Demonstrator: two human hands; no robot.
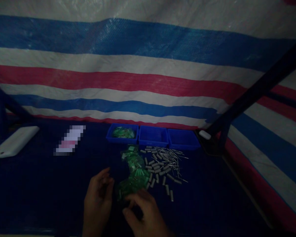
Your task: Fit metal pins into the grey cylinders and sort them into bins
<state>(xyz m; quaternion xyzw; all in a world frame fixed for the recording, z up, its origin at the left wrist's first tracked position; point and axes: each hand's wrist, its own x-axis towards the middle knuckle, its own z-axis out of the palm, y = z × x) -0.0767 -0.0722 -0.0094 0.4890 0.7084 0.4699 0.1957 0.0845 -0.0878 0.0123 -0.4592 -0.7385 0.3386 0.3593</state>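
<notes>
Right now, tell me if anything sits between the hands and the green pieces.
Nothing visible. The left hand and right hand rest at the near edge of the green pieces; grey cylinders lie beside them.

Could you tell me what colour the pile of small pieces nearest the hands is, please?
The pile is green; the head view shows it best.

— Where is the left hand (98,194)?
— Just left of the near end of the pile of green pieces (134,171). It stands on its edge, fingers loosely curled toward the pile.
— And the right hand (144,214)?
— At the pile's near end, back up, fingers bent down against it. It is too dim to tell whether either hand pinches anything.
</notes>
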